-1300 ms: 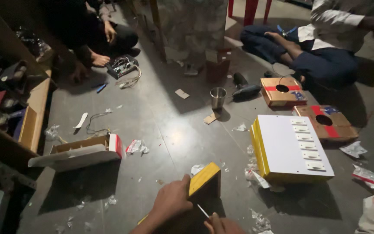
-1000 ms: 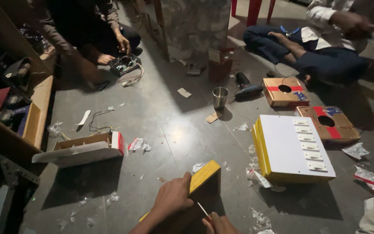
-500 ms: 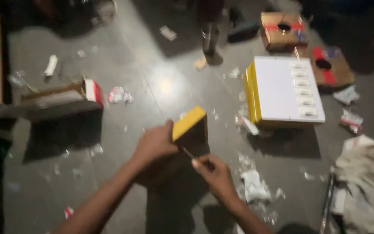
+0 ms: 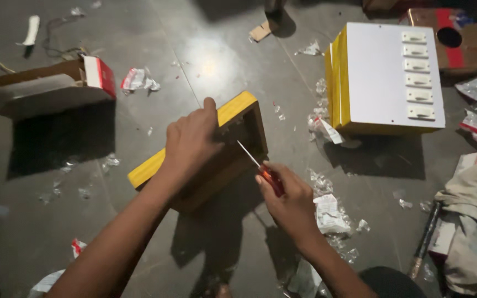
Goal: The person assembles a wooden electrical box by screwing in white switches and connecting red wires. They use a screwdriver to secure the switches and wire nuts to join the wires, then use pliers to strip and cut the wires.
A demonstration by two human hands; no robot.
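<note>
My left hand [image 4: 191,140] clamped over top edge of yellow-edged wooden box [image 4: 233,113], box tilted on floor [image 4: 56,221]. My right hand [image 4: 288,198] closed round red-handled screwdriver [image 4: 269,177], shaft pointing into box opening, tip just right of left hand. Yellow box with white switch panel [image 4: 385,77] well beyond right hand. Open cardboard carton [image 4: 45,88] far left of left hand. Crumpled cloth [image 4: 476,221] right of right hand.
</note>
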